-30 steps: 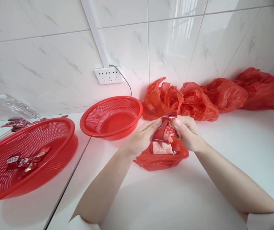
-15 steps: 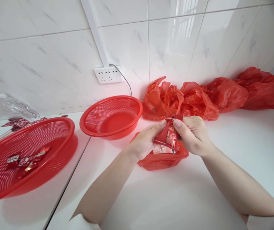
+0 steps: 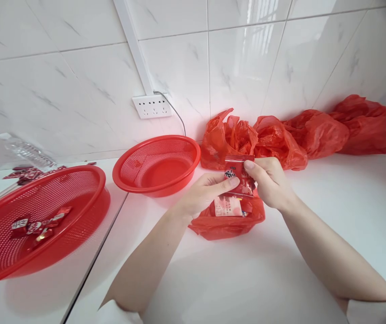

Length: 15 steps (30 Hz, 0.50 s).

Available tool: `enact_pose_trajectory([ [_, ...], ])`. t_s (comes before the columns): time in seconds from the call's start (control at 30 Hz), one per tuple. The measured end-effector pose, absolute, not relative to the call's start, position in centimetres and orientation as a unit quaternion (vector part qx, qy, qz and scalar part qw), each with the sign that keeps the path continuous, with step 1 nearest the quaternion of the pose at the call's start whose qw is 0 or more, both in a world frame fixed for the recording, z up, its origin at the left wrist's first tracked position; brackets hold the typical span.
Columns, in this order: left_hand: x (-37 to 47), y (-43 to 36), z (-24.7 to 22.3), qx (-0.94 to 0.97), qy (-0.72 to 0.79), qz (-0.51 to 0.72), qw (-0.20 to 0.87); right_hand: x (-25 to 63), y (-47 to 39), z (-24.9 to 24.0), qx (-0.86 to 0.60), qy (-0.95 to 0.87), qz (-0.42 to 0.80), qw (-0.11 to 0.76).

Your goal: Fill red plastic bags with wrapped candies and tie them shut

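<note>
Both hands hold one small red snack packet [image 3: 237, 180] with dark and pale printing, its flat face toward me. My left hand [image 3: 209, 191] grips its left part, thumb across the front. At its right edge my right hand [image 3: 270, 182] pinches it with the thumb on the upper corner; the other fingers are curled behind. Below the packet sits a container lined with a red plastic bag [image 3: 228, 231]. Inside lies a pale pink printed packet [image 3: 227, 207], beside other small wrapped pieces that I cannot make out.
A red perforated basket [image 3: 157, 186] stands behind on the left. Nearer left, a larger red basket [image 3: 103, 180] holds several small red packets [image 3: 39, 225]. Crumpled red bags [image 3: 274, 141] line the tiled wall. A clear bottle [image 3: 27, 150] lies at far left.
The packet has been straightened and turned, so its flat front now shows. My hands shifted slightly, uncovering more of the pink packet below.
</note>
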State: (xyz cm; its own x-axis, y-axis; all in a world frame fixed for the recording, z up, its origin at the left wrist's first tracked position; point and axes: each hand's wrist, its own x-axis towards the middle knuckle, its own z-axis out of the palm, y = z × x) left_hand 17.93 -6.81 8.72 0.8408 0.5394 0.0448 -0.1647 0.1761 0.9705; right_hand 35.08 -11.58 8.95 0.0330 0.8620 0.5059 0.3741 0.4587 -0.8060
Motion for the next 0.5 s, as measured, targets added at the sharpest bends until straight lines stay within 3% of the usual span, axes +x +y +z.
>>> enact_pose_trajectory([
  [0.17, 17.5, -6.7, 9.3, 0.632, 0.123, 0.283, 0.711, 35.3, -11.1, 9.1, -0.388, -0.64, 0.401, 0.527],
  [0.37, 16.7, -6.2, 9.7, 0.689, 0.12, 0.261, 0.666, 35.4, -11.2, 8.5, -0.33, -0.661, 0.402, 0.54],
  [0.5, 16.7, -6.4, 10.1, 0.705, 0.111, 0.248, 0.655, 35.4, -11.6, 8.5, -0.339, -0.728, 0.335, 0.493],
])
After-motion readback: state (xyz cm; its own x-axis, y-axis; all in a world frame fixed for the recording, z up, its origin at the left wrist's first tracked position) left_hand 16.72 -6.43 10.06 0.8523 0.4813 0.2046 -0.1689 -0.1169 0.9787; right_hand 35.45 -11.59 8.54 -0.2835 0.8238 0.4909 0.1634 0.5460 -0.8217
